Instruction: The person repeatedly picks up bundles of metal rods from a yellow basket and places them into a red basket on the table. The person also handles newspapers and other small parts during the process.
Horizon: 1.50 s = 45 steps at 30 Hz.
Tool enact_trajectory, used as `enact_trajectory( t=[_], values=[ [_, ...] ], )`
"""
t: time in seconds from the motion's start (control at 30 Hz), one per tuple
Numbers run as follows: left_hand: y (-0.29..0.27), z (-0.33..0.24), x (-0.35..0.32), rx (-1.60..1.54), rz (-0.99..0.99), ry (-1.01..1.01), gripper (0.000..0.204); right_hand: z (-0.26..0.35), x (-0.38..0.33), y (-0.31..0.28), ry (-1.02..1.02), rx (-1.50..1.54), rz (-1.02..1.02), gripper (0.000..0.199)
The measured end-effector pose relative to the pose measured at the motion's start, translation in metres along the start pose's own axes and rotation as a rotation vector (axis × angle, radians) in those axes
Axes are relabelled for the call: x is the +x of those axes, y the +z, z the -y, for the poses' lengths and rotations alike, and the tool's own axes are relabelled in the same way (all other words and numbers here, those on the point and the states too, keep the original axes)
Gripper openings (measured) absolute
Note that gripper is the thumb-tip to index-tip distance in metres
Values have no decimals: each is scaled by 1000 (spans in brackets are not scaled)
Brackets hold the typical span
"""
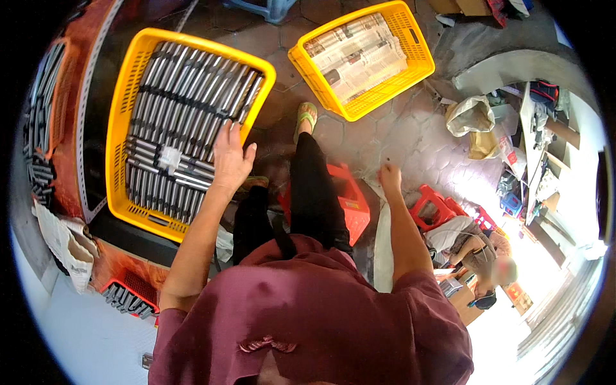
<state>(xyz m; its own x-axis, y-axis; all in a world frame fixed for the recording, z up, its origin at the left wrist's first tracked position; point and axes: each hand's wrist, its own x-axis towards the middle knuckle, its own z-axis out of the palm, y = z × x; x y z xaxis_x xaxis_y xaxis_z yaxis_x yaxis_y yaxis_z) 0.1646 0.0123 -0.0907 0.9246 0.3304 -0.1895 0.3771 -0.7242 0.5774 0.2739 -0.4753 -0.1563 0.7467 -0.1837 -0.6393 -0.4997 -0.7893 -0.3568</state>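
My left hand (232,157) reaches over the right side of a yellow plastic crate (267,80). Its fingers are stretched out with the thumb apart, and the fingertips lie at the tubes' edge; whether they press on them I cannot tell. Rows of dark and silver metal tubes (183,106) fill this crate, and a small whitish packet (169,158) lies on top of them. Away to the right, above the tiled floor, my right hand (389,176) has its fingers curled closed. A tiny dark speck shows by its fingertips, too small to name.
A second yellow crate (359,110) holds newspaper sheets (359,54). Red plastic stools (350,199) stand near my legs. More tubes fill an orange basket (61,96) and a red basket (138,285) at left. Another person (478,256) sits low at right, near an open sack (471,115).
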Motion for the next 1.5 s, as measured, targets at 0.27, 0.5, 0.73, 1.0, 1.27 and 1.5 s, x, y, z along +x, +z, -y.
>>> enact_trajectory(
  t=[0.27,0.5,0.73,1.0,1.27,1.5],
  values=[
    [55,6,77,200,-148,-139,86,123,238,113,179,68,251,77],
    [57,-11,77,155,-83,-400,78,139,409,215,332,-48,55,122],
    [42,17,24,-37,-157,-685,68,149,467,249,412,-109,-102,110],
    [49,20,34,307,-91,-551,73,59,418,196,-296,202,-442,61],
    [57,2,77,244,-56,-308,67,219,216,73,-356,563,-14,64],
    [53,-2,84,324,-41,-275,88,255,58,21,-641,411,384,82]
  ],
)
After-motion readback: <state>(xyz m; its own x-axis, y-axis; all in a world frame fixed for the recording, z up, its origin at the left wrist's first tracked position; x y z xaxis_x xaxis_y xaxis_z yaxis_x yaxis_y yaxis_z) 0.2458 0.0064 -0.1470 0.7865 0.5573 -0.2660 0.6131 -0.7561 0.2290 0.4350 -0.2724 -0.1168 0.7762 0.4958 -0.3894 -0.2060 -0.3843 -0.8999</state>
